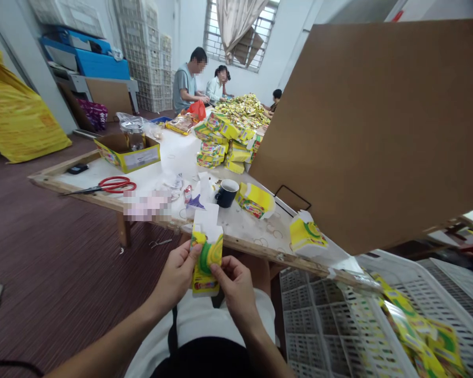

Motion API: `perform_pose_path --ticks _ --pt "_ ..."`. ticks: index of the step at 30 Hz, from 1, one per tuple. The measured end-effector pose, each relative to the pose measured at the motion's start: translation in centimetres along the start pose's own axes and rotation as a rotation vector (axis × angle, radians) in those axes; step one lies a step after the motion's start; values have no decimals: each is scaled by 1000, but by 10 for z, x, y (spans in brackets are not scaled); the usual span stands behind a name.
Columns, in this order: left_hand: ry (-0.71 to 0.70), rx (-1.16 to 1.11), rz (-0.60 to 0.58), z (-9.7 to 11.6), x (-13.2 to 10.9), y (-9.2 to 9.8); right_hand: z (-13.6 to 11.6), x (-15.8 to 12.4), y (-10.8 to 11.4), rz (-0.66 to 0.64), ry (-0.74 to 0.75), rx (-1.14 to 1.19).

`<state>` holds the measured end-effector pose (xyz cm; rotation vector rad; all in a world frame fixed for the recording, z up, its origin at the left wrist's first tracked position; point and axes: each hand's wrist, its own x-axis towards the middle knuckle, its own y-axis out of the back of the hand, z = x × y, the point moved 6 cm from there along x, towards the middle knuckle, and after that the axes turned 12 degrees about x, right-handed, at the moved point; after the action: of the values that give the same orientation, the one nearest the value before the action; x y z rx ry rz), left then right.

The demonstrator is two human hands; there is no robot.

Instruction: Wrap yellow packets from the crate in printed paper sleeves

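Above my lap, in front of the table's near edge, I hold a small yellow and green printed carton point(208, 252) with its white top flaps standing up. My left hand point(182, 270) grips its left side, thumb on the front face. My right hand point(233, 281) pinches its lower right edge between thumb and bent fingers. Beyond the carton on the table stands a dark mug point(227, 193) with a white inside. Right of the mug lies a yellow carton point(255, 199), and another yellow carton point(307, 233) with white flaps is farther right.
Red-handled scissors point(116, 185) and an open yellow box point(140, 157) lie on the left of the table point(181, 157). Stacked cartons point(228, 142) and a heap of small packets point(244, 107) are farther back, near several people. A large brown board point(370, 126) and white crate point(323, 315) stand right.
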<state>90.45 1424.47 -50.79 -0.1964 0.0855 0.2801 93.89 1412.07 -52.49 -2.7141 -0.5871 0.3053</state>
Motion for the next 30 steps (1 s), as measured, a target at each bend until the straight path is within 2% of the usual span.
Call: perform_pose_path --ticks 4,7,9,12,17,22,27,30 --pt "-66 90 25 4 2 2 -5 3 5 34 87 -120" --pt "-101 53 33 8 2 4 -15 7 5 -21 143 -213" --pt "-116 8 18 10 2 3 -25 10 4 -83 193 -193" --pt "-132 -28 -51 13 -1 -2 -40 16 1 -180 240 -121" --pt "-177 60 -256 16 -5 -12 -55 20 -3 -317 208 -151" --pt "-127 53 -419 12 -12 -24 -61 19 6 -300 204 -304" --pt "-125 23 -339 17 -15 -23 -58 18 12 -209 311 -161" --pt "-142 83 -352 20 -15 -21 -59 16 13 -204 415 -261"
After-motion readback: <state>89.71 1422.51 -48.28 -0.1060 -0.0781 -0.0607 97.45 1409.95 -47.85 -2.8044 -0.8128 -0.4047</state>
